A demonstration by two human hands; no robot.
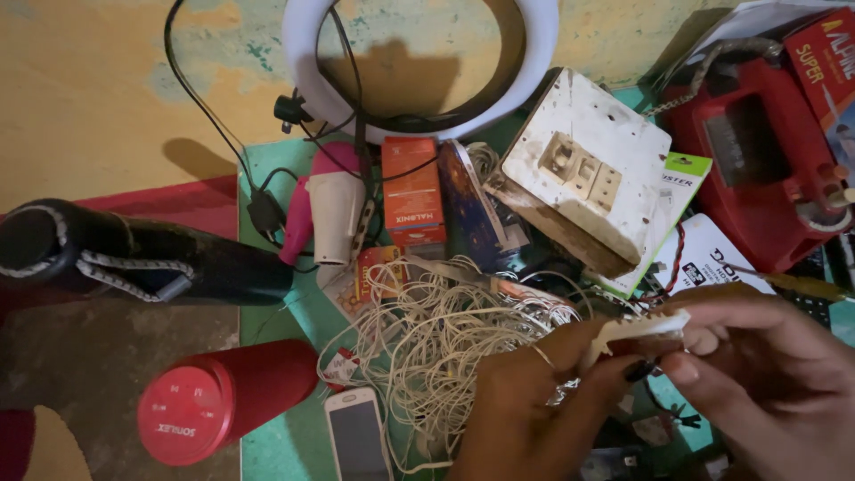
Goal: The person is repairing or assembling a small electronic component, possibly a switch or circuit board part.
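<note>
My left hand (pixel 534 401), with rings on two fingers, and my right hand (pixel 757 356) together pinch a small flat white part (pixel 641 328) low at the right of the head view. Both sets of fingertips close on it from either end. Just left of my hands lies a big tangle of thin white wires (pixel 436 343). Behind them a dirty white switchboard with sockets (pixel 588 165) leans tilted on other things.
A red cylindrical speaker (pixel 214 405) and a white phone (pixel 356 436) lie lower left. A black cylinder (pixel 116 254), a pink-and-white hair dryer (pixel 329 209), an orange box (pixel 412 191), a white ring light (pixel 419 62) and a red iron (pixel 757 151) crowd the green mat (pixel 267 445).
</note>
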